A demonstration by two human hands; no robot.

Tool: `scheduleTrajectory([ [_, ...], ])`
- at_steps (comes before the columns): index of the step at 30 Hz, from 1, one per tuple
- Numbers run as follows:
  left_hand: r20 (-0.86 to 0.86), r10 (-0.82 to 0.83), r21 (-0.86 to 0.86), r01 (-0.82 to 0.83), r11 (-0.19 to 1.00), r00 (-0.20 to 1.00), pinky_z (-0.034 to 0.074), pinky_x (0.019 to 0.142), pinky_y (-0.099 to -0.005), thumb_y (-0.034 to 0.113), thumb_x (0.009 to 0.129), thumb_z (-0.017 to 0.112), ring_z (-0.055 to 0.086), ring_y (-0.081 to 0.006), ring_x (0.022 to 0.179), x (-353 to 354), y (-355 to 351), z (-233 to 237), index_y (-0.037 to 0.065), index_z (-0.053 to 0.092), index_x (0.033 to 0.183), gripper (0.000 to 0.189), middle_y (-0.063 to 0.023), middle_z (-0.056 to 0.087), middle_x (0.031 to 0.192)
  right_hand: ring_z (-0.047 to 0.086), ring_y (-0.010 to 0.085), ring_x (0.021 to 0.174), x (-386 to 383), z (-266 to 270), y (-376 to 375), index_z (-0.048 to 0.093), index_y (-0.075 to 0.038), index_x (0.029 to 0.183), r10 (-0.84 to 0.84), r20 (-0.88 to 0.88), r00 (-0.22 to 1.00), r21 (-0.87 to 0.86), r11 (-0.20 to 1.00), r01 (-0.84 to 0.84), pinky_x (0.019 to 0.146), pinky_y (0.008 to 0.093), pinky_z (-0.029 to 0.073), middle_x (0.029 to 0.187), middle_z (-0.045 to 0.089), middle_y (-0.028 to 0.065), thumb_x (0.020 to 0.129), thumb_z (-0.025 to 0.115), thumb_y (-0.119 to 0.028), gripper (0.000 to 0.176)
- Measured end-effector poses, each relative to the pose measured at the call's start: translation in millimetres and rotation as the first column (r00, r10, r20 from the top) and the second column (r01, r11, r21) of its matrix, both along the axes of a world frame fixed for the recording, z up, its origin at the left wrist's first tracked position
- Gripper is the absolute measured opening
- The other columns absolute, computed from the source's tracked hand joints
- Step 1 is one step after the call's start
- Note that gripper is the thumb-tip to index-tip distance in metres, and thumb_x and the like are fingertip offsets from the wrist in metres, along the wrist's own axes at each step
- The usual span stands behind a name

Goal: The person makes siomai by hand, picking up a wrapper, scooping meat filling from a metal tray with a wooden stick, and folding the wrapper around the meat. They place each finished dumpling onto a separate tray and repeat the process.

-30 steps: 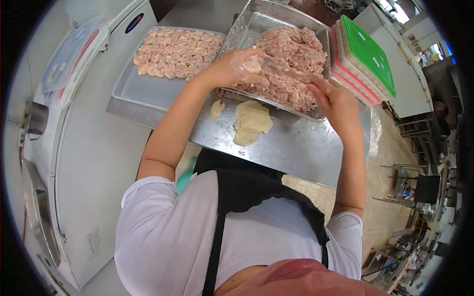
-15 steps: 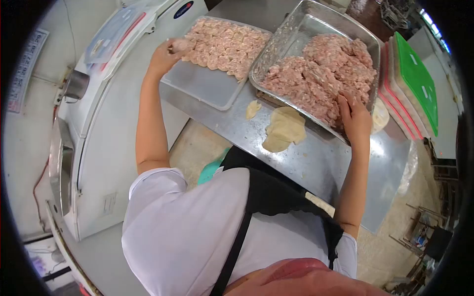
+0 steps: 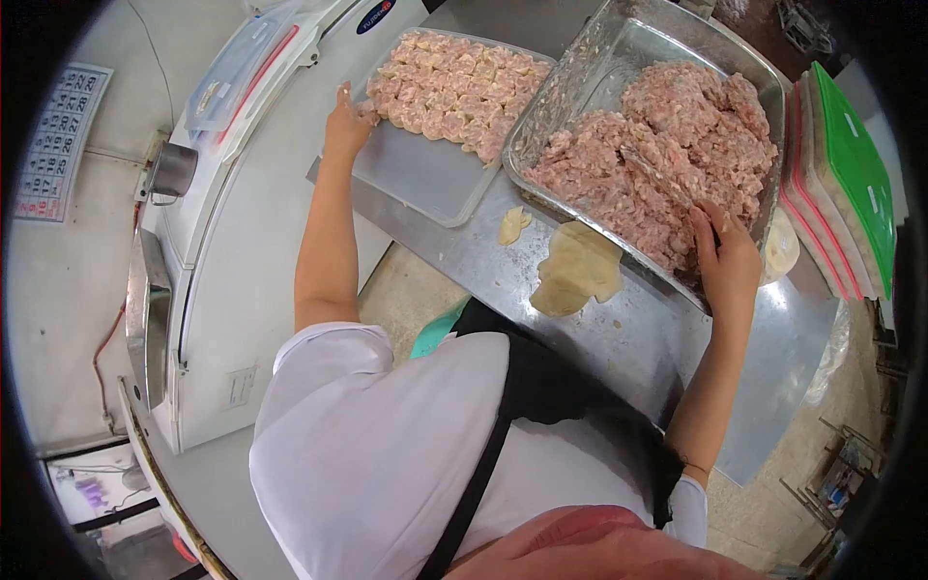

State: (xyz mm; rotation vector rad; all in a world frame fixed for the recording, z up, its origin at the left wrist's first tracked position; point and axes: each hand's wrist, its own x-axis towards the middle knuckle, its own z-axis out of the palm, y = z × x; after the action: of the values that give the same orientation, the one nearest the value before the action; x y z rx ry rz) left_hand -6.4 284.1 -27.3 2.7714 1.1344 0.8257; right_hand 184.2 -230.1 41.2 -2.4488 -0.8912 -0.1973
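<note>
Here, the left hand [image 3: 350, 123] reaches the plastic tray [image 3: 411, 179].

Food-preparation kitchen, with steel table [image 3: 503, 253] and meat-filled pan [image 3: 541, 179].

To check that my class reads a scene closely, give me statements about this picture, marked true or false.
The left hand is at the edge of the plastic tray. True.
The right hand is on the dough. False: it is at the minced meat in the metal pan.
The larger piece of dough lies on the metal table. True.
The apron is white. False: it is black.
</note>
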Motion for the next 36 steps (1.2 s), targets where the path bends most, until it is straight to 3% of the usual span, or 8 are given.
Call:
scheduleTrajectory([
  [7,0.002,-0.121,-0.364,0.113,0.925,0.993,0.051,0.080,-0.0389,0.014,0.070,0.072,0.065,-0.0343,0.089,7.2,13.9,22.3,0.008,0.026,0.145,0.088,-0.0213,0.066,0.097,0.064,0.0322,0.087,3.7,-3.2,1.1,0.067,-0.006,0.103,-0.019,-0.023,1.000,-0.018,1.000,0.019,0.076,0.0377,0.049,0.095,0.067,0.0140,0.092,0.058,-0.029,0.027],
  [10,-0.045,-0.129,-0.269,0.112,0.957,0.991,0.051,0.082,-0.0400,0.014,0.072,0.072,0.064,-0.0346,0.093,4.4,-6.9,27.5,0.011,0.025,0.146,0.088,-0.0213,0.064,0.106,0.064,0.0328,0.087,3.8,-2.5,2.0,0.067,-0.006,0.102,-0.033,-0.047,0.998,-0.057,0.998,0.030,0.076,0.0374,0.049,0.095,0.067,0.0148,0.092,0.058,-0.030,0.028],
  [12,-0.136,-0.023,0.045,0.029,0.999,0.990,0.050,0.084,-0.0406,0.014,0.075,0.072,0.062,-0.0341,0.098,3.6,-10.0,23.3,0.014,0.026,0.147,0.085,-0.0210,0.059,0.118,0.064,0.0330,0.088,6.2,-5.2,2.3,0.067,-0.006,0.102,-0.038,-0.043,0.998,-0.065,0.997,0.035,0.076,0.0374,0.049,0.095,0.067,0.0153,0.092,0.058,-0.030,0.028],
  [16,-0.083,-0.042,-0.145,0.029,0.989,0.996,0.050,0.086,-0.0417,0.010,0.076,0.069,0.060,-0.0348,0.102,7.6,9.6,20.5,0.016,0.028,0.146,0.081,-0.0214,0.053,0.126,0.064,0.0336,0.088,6.3,-4.8,3.7,0.067,-0.006,0.103,-0.064,-0.040,0.997,-0.061,0.996,0.061,0.077,0.0374,0.049,0.096,0.066,0.0161,0.091,0.059,-0.031,0.029],
  [18,-0.061,-0.190,-0.075,0.186,0.980,0.980,0.050,0.085,-0.0426,0.008,0.080,0.064,0.060,-0.0353,0.101,6.3,23.8,16.3,0.018,0.029,0.146,0.076,-0.0227,0.055,0.122,0.063,0.0341,0.092,5.9,-3.8,6.0,0.066,-0.006,0.104,-0.049,-0.024,0.999,-0.052,0.998,0.047,0.078,0.0379,0.049,0.098,0.066,0.0160,0.090,0.060,-0.032,0.029],
  [25,-0.146,-0.066,-0.030,0.062,0.998,0.987,0.050,0.083,-0.0428,0.009,0.084,0.058,0.060,-0.0345,0.101,-6.1,-29.1,45.6,0.018,0.033,0.144,0.066,-0.0157,0.060,0.118,0.058,0.0356,0.109,2.6,-6.2,9.0,0.065,-0.009,0.106,-0.013,0.067,0.998,-0.173,0.985,0.024,0.080,0.0404,0.049,0.108,0.062,0.0146,0.087,0.064,-0.034,0.031],
  [30,-0.150,-0.421,0.179,0.444,0.878,0.894,0.047,0.088,-0.0433,0.012,0.084,0.057,0.058,-0.0336,0.099,3.7,-7.8,15.3,0.013,0.052,0.128,0.044,-0.0117,0.062,0.114,0.060,0.0353,0.100,-5.8,0.4,12.1,0.065,-0.009,0.106,-0.004,0.096,0.995,-0.178,0.984,0.021,0.079,0.0408,0.049,0.105,0.063,0.0144,0.088,0.062,-0.032,0.029],
  [36,-0.025,-0.614,0.150,0.610,0.778,0.789,0.043,0.091,-0.0441,0.006,0.082,0.055,0.057,-0.0333,0.102,5.5,-9.0,11.0,0.011,0.059,0.121,0.039,-0.0120,0.064,0.109,0.062,0.0346,0.083,10.2,27.8,-16.5,0.067,-0.010,0.102,0.127,0.252,0.959,-0.180,0.980,-0.082,0.071,0.0424,0.049,0.092,0.063,0.0149,0.091,0.058,-0.032,0.026],
])
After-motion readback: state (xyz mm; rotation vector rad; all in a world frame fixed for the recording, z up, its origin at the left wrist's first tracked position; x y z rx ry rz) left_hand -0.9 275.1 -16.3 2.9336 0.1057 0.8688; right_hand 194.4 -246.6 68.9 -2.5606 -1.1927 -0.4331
